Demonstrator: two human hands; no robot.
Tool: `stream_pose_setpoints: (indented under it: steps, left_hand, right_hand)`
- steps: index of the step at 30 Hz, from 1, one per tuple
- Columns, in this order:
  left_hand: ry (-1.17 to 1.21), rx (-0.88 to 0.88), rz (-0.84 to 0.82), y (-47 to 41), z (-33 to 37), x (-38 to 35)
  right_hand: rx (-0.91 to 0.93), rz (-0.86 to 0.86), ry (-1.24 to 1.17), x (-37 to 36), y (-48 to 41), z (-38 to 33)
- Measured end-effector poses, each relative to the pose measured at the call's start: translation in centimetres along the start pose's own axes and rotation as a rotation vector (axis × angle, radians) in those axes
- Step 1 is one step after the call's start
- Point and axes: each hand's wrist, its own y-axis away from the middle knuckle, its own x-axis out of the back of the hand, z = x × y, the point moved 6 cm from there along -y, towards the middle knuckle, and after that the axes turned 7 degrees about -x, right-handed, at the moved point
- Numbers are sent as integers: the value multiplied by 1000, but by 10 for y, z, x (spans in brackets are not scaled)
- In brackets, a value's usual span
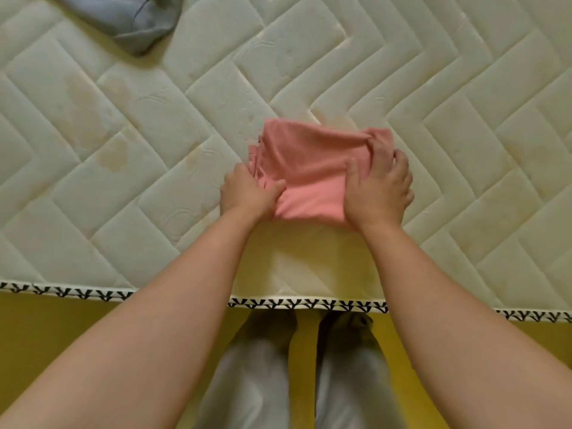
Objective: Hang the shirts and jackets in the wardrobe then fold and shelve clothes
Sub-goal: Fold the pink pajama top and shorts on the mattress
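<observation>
A pink garment (306, 162), folded into a small bundle, lies on the cream quilted mattress (123, 181) near its front edge. My left hand (247, 193) grips the bundle's left side, thumb on top and fingers curled under the cloth. My right hand (379, 188) grips the right side, thumb on the top surface and fingers wrapped round the far right edge. The underside of the bundle is hidden.
A grey-blue garment (130, 20) lies crumpled at the mattress's far left. The mattress's front edge has a black-and-white patterned trim (77, 294). Below it are a yellow floor (46, 329) and my legs in light trousers (257, 382).
</observation>
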Motion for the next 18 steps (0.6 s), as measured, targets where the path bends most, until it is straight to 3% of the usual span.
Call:
stream_pose_setpoints:
  steps: [2, 7, 11, 15, 18]
  left_hand:
    - [5, -9, -4, 0, 3, -7]
    - [203, 27, -118, -13, 14, -20]
    - [448, 160, -260, -15, 13, -23]
    - [304, 3, -217, -11, 31, -20]
    - [425, -14, -220, -3, 41, -29]
  right_hand:
    - [-29, -63, -26, -14, -4, 16]
    - [-27, 18, -5, -28, -14, 21]
    - [39, -14, -227, -27, -23, 37]
    - [129, -76, -439, -18, -34, 51]
    - [137, -95, -495, -18, -36, 55]
